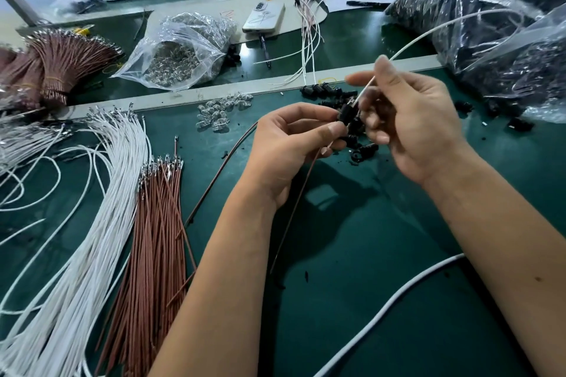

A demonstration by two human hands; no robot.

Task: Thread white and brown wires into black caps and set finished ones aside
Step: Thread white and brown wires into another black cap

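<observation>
Two bare hands work above a green mat (367, 300) that fills most of the bench, its far edge marked by a pale metal strip (214, 94). Left of the forearms, a long sheaf of white wires (101, 223) lies just beside a sheaf of brown wires (153, 239), leaving bare mat between and below the arms. At the far right, bags of black parts (490, 27) crowd the bench edge; a clear bag of small clear parts (180, 52) sits beyond the strip. The left hand (294, 144) pinches a black cap (347, 113) between thumb and forefinger, fingers curled, a brown wire (294, 205) trailing down from it toward the near edge. The right hand (419, 125) pinches a white wire (428, 32) just above the cap, the wire's tip meeting the cap's top and its length arching up to the right. Loose black caps (361, 151) lie scattered under both hands, and finished pieces (309, 21) rest well apart beyond the strip.
</observation>
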